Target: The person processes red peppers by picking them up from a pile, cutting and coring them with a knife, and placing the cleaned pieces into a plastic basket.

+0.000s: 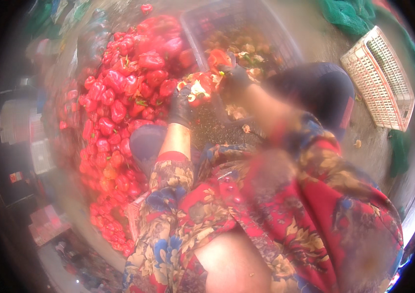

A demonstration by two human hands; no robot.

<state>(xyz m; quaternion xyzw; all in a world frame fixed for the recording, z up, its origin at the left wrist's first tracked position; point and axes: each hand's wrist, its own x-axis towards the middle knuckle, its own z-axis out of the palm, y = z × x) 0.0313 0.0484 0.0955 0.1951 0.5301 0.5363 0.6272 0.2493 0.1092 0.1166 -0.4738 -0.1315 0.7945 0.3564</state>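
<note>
My left hand [181, 106], in a dark glove, is closed around a cut red pepper [198, 88] whose pale core and seeds show. Close on its right, my right hand [235, 78], also dark-gloved, has its fingers curled at the rim of a plastic crate; a thin blade-like thing stands up by the fingers, blurred. An orange-red pepper piece [218, 58] lies just beyond that hand. The plastic crate [192, 40] holds pale pepper cores and scraps. A large heap of red peppers [114, 110] spreads over the floor to the left of my hands.
A white lattice basket [385, 80] lies tilted on the floor at the right, near green netting [350, 16]. A pink-red basket [134, 216] stands by my left sleeve. Cartons [41, 143] are at the far left. Loose seeds cover the floor between my knees.
</note>
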